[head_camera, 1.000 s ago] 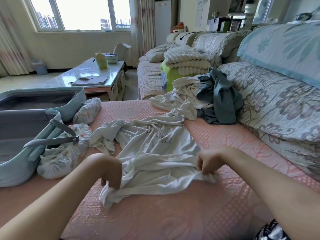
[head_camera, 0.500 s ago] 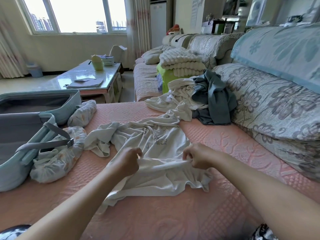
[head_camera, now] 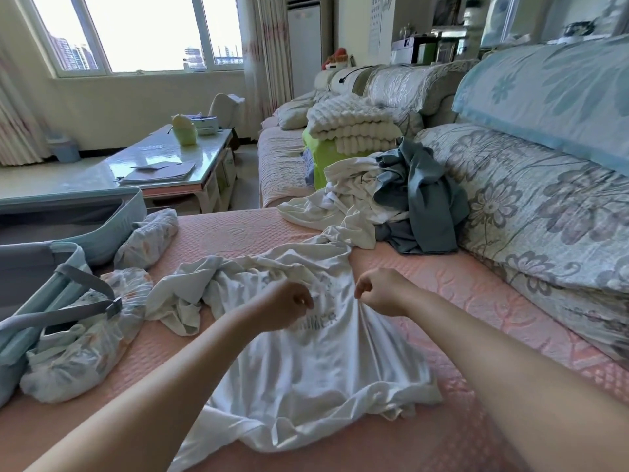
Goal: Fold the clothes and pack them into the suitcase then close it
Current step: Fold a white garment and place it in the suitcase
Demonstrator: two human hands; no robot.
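White tee point(head_camera: 306, 366) lies on the pink sofa cover point(head_camera: 459, 291), with its hem end toward the person and its far end running up to the unfolded pile point(head_camera: 408, 192) by the back cushions.

Head view, the only one:

Change: a second ago both hands were down at the near hem, wide apart. Half a second ago they'd moved up the body and closed in. Now both are at the chest print, near each other but not touching.
- Left hand point(head_camera: 289, 306): fingers curled right on the print. It looks to be pinching cloth, but the contact is hidden under the knuckles.
- Right hand point(head_camera: 377, 292): fingers curled, pinching a ridge of fabric. The cloth tents up to it.
- The hem is let go and lies loose and rumpled near the person.
- The side nearer the suitcase is still bunched in a heap.

My read: still straightening, no fold made yet. The mid-chest pinch could be a tug to flatten the tee or the setup for a lengthwise fold. Can't tell which.

Suitcase point(head_camera: 112, 223) sits open at the sofa's left end, apart from the tee, with a floral bundle point(head_camera: 85, 345) between them. No folded clothes in the part of it I can see. The pile is where it was. So the task is early: one garment in hand, more queued, packing and closing still to do.
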